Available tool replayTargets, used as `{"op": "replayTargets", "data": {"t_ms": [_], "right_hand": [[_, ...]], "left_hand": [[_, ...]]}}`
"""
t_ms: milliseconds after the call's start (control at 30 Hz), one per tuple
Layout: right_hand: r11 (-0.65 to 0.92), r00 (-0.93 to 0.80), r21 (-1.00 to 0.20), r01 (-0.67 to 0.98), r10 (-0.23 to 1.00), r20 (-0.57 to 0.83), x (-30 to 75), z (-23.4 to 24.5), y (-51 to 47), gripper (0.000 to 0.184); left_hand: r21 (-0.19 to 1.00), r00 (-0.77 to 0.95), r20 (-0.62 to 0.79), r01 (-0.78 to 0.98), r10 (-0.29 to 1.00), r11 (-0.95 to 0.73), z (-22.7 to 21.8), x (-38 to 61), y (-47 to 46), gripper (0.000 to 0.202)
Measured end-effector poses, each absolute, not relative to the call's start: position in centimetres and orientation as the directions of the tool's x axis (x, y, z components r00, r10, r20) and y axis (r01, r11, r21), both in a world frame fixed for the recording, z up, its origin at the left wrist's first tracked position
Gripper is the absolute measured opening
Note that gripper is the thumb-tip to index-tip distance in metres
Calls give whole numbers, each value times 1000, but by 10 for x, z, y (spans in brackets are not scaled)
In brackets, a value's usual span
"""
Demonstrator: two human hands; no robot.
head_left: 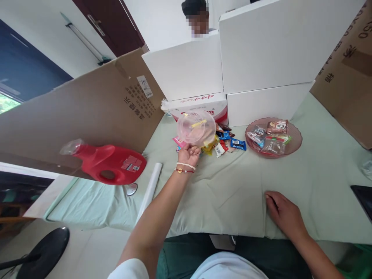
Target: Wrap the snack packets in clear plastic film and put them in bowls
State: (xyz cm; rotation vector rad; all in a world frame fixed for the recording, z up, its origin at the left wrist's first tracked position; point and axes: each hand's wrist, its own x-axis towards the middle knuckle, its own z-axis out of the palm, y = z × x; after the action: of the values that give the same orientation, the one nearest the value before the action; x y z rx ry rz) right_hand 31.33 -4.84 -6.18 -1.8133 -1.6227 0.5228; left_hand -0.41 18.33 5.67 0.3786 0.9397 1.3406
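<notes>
My left hand [190, 153], with two bracelets at the wrist, reaches forward with its palm side up. Its fingers are closed on the near edge of a clear plastic bowl [194, 131], which is tilted and has something yellow showing on it. Behind and beside the bowl lies a heap of small wrapped snacks, among them a blue packet [238, 144] and a red-and-white packet [220, 148]. Part of the heap is hidden by the bowl. My right hand [286, 214] rests on the cloth near the front edge, fingers curled in with nothing seen in them.
A pink glass dish [297, 145] holds several wrapped snacks at the right. A red detergent bottle [114, 161] lies on the left beside a white tube [151, 188]. White boxes [267, 46] and cardboard panels [116, 100] wall the table. A person [197, 17] is behind them.
</notes>
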Motion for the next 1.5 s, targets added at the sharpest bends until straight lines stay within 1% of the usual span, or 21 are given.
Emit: {"op": "replayTargets", "data": {"t_ms": [67, 167, 233, 267, 333, 367, 433, 500, 567, 633, 733, 867, 967, 1033, 1133, 1200, 1233, 1300, 1333, 1433, 1500], "right_hand": [[-101, 215, -816, 569, 976, 29, 312, -49, -44, 41], [-168, 218, -976, 142, 967, -134, 300, -21, -44, 50], [-154, 126, -976, -157, 977, -174, 290, -3, -51, 64], [-153, 84, -954, -258, 980, -180, 286, 3, -56, 66], [-191, 36, -928, -320, 976, -214, 285, 12, -66, 53], [-210, 47, -933, -292, 971, -233, 288, 14, -72, 44], [-198, 136, -970, -138, 967, -217, 304, 18, -82, 30], [-120, 257, -982, 146, 963, -80, 325, 23, -89, 24], [-30, 286, -868, 495, 949, 130, 345, 26, -93, 21], [29, 205, -659, 752, 940, 274, 360, 23, -95, 23], [52, 82, -416, 908, 951, 298, 374, 7, -99, 32], [24, 9, -277, 961, 993, 116, 392, 1, -105, 42], [88, -95, -226, 970, 995, -19, 400, 34, -83, 53], [176, -200, -244, 954, 976, -79, 383, 68, -47, 50], [260, -327, -319, 911, 928, -177, 308, 113, 33, 44], [419, -500, -373, 828, 852, -152, 235, 128, 94, 38], [512, -604, -392, 765, 781, -157, 195, 129, 125, 35], [636, -719, -376, 674, 680, -140, 115, 124, 187, 32], [661, -727, -333, 672, 675, -126, 76, 118, 219, 31], [635, -653, -218, 741, 757, -14, -30, 90, 318, 25], [677, -676, -256, 690, 730, 107, -87, 68, 389, 28]], "left_hand": [[670, 11, -375, -688, 927, 279, 52, 2, 157, 37], [608, 145, -439, -678, 887, 412, 27, 24, 99, 21], [507, 317, -525, -629, 790, 589, 3, 43, 57, 6], [449, 394, -564, -591, 726, 670, -8, 51, 38, 5], [422, 426, -583, -568, 691, 706, -27, 63, 6, 13], [455, 419, -574, -552, 704, 699, -32, 66, -5, 19], [614, 378, -517, -462, 768, 640, -34, 62, -18, 35], [832, 332, -407, -250, 851, 496, -29, 48, -22, 47], [968, 288, -247, 40, 925, 246, -24, 25, -23, 45], [970, 222, -77, 244, 972, 21, -22, -2, -24, 39], [888, 77, 89, 445, 993, -114, -27, -43, -30, 34], [725, -43, 336, 650, 941, -229, -38, -91, -43, 23], [592, -41, 443, 764, 896, -258, -49, -113, -48, 20], [510, -16, 486, 817, 874, -269, -56, -120, -47, 21], [403, 60, 512, 864, 857, -301, -60, -120, -41, 24], [360, 109, 496, 877, 862, -318, -59, -119, -38, 26], [348, 127, 484, 880, 866, -323, -58, -119, -38, 28], [330, 143, 471, 887, 871, -324, -59, -121, -39, 33], [322, 139, 470, 893, 872, -315, -61, -122, -40, 35], [272, 163, 475, 908, 865, -320, -73, -126, -45, 40], [221, 205, 478, 913, 854, -343, -85, -126, -50, 42]]}}
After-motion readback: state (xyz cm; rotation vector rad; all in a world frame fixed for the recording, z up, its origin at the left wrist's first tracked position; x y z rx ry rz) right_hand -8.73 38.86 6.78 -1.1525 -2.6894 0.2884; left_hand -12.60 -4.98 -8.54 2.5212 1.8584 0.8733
